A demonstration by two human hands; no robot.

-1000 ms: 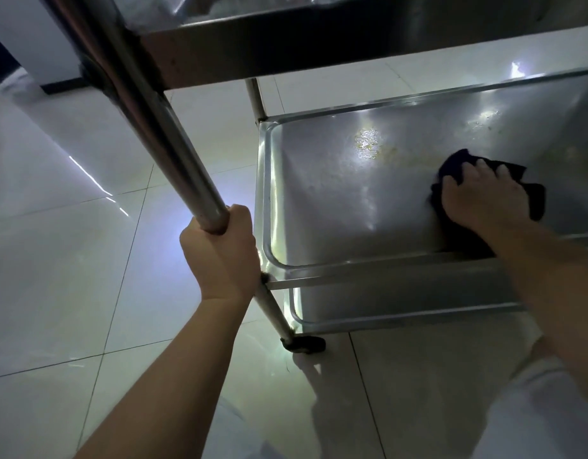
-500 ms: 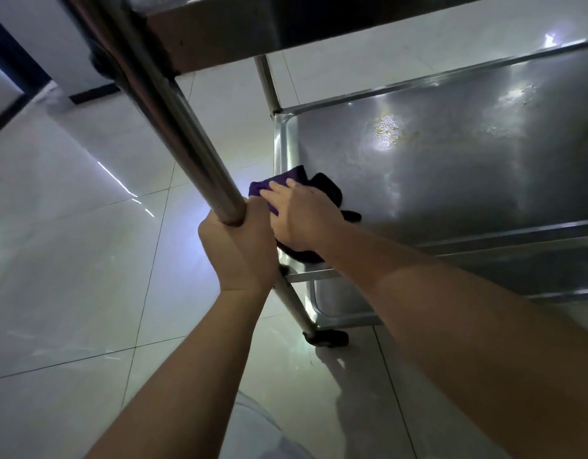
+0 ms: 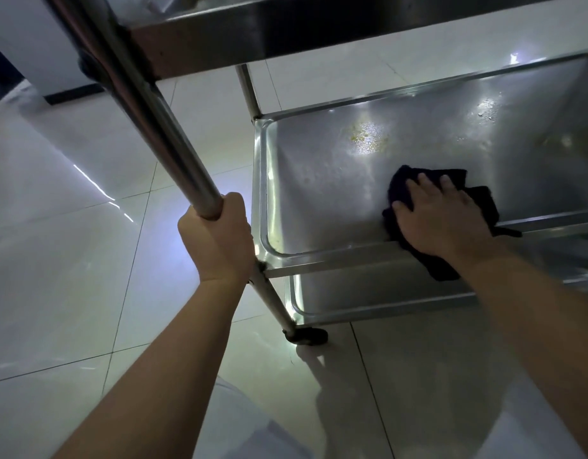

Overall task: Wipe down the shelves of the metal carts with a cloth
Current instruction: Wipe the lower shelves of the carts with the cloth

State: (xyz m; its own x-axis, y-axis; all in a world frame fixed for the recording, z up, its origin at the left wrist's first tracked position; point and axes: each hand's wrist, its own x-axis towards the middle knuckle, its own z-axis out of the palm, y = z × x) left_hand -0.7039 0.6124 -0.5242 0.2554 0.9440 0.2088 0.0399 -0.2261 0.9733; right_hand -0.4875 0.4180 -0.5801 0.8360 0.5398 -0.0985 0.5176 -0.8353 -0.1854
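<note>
Pale floor tiles (image 3: 71, 260) beneath a metal cart: left hand (image 3: 216, 240), fingers curled around the upright post (image 3: 160, 134); right hand (image 3: 441, 220), fingers spread flat, pressing the dark cloth (image 3: 402, 180) onto the middle shelf (image 3: 319, 193) near its front rim.

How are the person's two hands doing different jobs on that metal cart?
The left hand wraps its curled fingers round the cart's upright pole; the right hand lies flat, fingers spread, pressing a dark cloth onto the middle shelf. The left hand is outside the shelf's corner; the right reaches over its front rim. Both are bare and touch the same cart.
</note>
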